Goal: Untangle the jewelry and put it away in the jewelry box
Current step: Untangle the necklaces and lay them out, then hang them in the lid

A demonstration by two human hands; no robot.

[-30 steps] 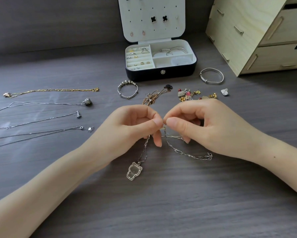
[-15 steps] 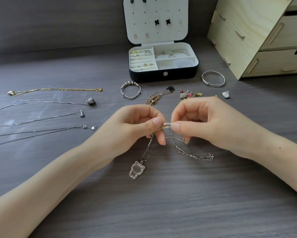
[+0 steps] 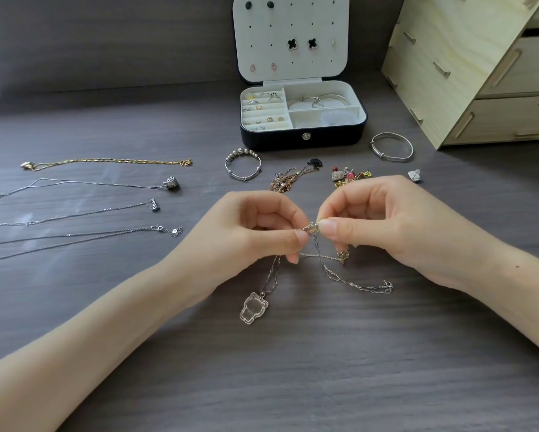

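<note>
Over the middle of the grey table my left hand [image 3: 252,232] and my right hand [image 3: 383,226] pinch a tangled knot of chains [image 3: 311,228] between thumbs and forefingers. From the knot a silver chain hangs down to a clear bear-shaped pendant [image 3: 253,308] lying on the table. Another silver chain [image 3: 355,283] trails right to a clasp. A thin gold chain crosses under my fingers. The open jewelry box [image 3: 302,138] stands at the back, with rings, earrings and bangles in its compartments.
Several straightened necklaces [image 3: 106,162] lie in rows at the left. A beaded bangle [image 3: 242,165], a rose-gold chain pile [image 3: 288,180], small charms [image 3: 349,177] and a silver bangle [image 3: 391,146] lie before the box. A wooden drawer unit [image 3: 467,67] stands at the back right.
My fingertips have drawn slightly apart, exposing the knot between them. The view has shifted a little, so the box sits further right; the chains on the table lie much as before.
</note>
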